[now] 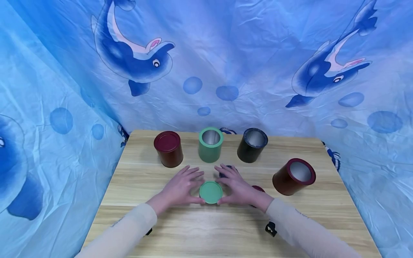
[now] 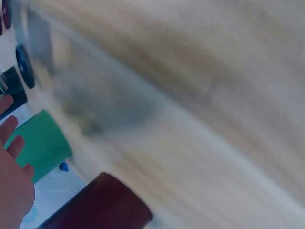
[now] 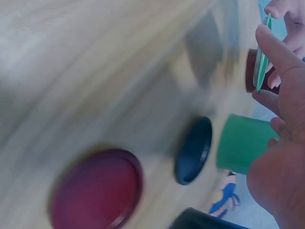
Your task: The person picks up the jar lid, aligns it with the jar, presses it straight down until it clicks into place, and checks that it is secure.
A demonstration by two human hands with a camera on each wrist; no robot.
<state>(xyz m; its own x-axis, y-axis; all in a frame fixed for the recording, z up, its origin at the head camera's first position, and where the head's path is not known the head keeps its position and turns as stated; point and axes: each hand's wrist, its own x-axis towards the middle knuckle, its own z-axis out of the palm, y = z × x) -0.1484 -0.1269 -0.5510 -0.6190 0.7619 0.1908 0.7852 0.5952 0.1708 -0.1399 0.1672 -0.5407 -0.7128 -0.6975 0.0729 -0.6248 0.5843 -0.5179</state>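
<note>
A round green lid (image 1: 211,192) is between both hands, clear of the wooden table in the right wrist view. My right hand (image 1: 237,186) holds it by the edge, thumb at the near side and fingers spread along the right. Opposite, my left hand (image 1: 184,186) has its thumb at the lid's near left edge and its fingers around the left side. Straight ahead stands a green canister (image 1: 210,152) with its top uncovered. A dark blue lid (image 3: 194,150) lies on the table, partly covered by my right hand in the head view.
A dark red lid (image 3: 97,191) lies by my right forearm. Back left stands a dark red canister (image 1: 169,152) with its lid on. An uncovered black canister (image 1: 250,150) stands back right, an uncovered dark red canister (image 1: 285,181) farther right. Blue dolphin-print curtain (image 1: 206,53) surrounds the table.
</note>
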